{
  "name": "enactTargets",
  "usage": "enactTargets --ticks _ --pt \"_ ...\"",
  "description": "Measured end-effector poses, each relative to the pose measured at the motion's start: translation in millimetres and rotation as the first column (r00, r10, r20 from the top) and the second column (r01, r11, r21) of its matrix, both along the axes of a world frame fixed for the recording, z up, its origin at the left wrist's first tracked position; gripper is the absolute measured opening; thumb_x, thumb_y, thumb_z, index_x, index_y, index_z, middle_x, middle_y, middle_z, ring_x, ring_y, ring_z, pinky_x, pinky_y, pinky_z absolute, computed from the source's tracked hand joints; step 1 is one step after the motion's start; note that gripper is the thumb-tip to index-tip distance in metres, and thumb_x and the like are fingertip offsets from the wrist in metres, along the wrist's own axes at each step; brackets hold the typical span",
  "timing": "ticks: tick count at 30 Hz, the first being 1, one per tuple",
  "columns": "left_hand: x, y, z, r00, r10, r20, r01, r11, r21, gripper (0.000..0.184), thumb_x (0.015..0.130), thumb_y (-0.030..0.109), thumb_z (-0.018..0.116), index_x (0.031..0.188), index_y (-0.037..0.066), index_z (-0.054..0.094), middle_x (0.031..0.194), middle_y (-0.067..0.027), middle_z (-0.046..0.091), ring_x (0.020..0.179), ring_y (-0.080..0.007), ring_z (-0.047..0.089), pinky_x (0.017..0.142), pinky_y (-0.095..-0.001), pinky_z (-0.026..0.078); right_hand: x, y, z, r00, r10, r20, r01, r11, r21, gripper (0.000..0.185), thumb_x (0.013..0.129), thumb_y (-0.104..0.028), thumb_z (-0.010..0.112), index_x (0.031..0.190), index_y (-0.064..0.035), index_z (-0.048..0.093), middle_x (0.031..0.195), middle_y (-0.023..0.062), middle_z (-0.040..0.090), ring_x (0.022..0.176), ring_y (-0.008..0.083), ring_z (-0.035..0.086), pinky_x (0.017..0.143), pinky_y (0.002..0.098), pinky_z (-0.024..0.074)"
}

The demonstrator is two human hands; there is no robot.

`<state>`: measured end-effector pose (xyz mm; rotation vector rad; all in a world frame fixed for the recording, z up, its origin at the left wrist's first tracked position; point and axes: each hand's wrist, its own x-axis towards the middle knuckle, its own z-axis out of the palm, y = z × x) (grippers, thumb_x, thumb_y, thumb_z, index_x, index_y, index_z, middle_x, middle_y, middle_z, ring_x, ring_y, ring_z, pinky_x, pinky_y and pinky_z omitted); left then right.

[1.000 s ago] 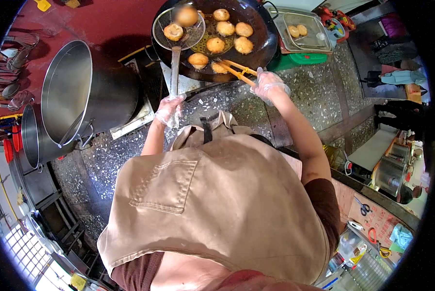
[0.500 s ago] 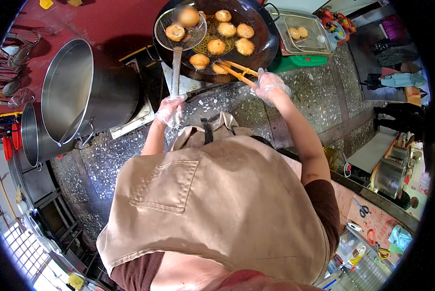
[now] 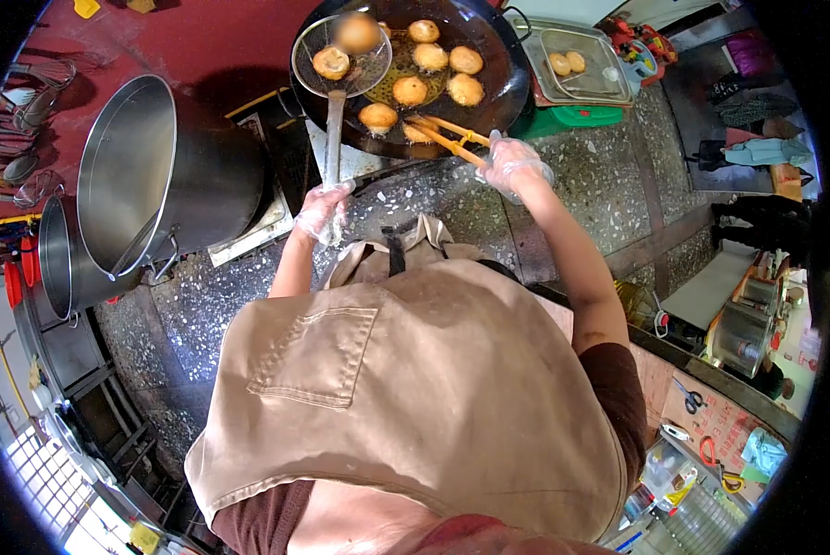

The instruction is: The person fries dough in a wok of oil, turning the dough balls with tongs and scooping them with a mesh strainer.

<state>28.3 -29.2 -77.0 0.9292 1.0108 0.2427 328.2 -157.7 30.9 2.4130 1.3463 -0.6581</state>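
A dark wok (image 3: 500,102) holds oil and several golden round pieces, one of them a fried piece (image 3: 410,91) near the middle. My left hand (image 3: 322,211), in a clear plastic glove, is closed on the handle of a mesh strainer (image 3: 368,69). Two pieces lie in the strainer over the wok's left side, one a browned piece (image 3: 331,63), the other blurred. My right hand (image 3: 515,165), also gloved, grips wooden tongs (image 3: 456,143). The tips of the tongs are at a piece (image 3: 417,135) by the wok's near edge, partly hidden by them.
Left of the wok stands a large metal pot (image 3: 202,176), with a smaller pot (image 3: 56,259) beyond it. A glass tray (image 3: 609,81) with two round pieces sits to the right, above a green lid (image 3: 577,117). Scissors (image 3: 693,400) lie at the lower right.
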Motion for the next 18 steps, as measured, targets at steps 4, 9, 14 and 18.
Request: enactTargets --ticks 4,9,14,18 --pt "0.8 -1.8 3.2 0.999 0.034 0.027 -0.033 0.999 -0.031 0.022 0.080 0.021 0.066 0.069 0.008 0.053 0.053 0.0002 0.048 0.043 -0.0095 0.045 0.040 -0.0241 0.039 -0.9 0.9 2.3 1.000 0.000 -0.006 0.000 1.000 0.006 0.060 0.077 -0.039 0.061 0.121 0.0001 0.048 0.107 0.0156 0.061 0.100 0.0269 0.058 0.086 0.0341 0.0464" --pt "1.0 -3.2 2.7 0.998 0.049 0.041 -0.048 0.999 -0.023 0.020 0.079 0.020 0.067 0.073 0.007 0.054 0.054 0.0005 0.049 0.042 -0.0082 0.043 0.038 -0.0226 0.038 -1.6 0.3 6.6 0.999 -0.024 -0.047 0.023 1.000 -0.016 0.064 0.076 -0.034 0.060 0.126 0.0004 0.041 0.112 0.0178 0.057 0.104 0.0298 0.055 0.089 0.0352 0.0446" --pt "1.0 -2.1 5.6 1.000 0.007 0.008 -0.007 1.000 -0.020 0.025 0.081 0.022 0.065 0.064 0.008 0.052 0.053 -0.0011 0.049 0.045 -0.0112 0.047 0.042 -0.0259 0.041 1.4 -0.1 -0.9 0.999 -0.015 -0.032 0.015 1.000 -0.007 0.066 0.075 -0.035 0.060 0.128 0.0005 0.040 0.113 0.0178 0.057 0.104 0.0294 0.055 0.090 0.0347 0.0445" --pt "-0.2 -1.3 1.2 1.000 0.010 0.003 -0.010 1.000 -0.002 0.027 0.081 0.023 0.065 0.062 0.008 0.052 0.053 -0.0014 0.049 0.045 -0.0116 0.047 0.042 -0.0262 0.041 -1.3 0.8 4.7 0.999 -0.026 -0.039 0.026 0.999 -0.019 0.068 0.075 -0.035 0.061 0.129 0.0008 0.039 0.114 0.0179 0.056 0.105 0.0289 0.055 0.090 0.0342 0.0441"
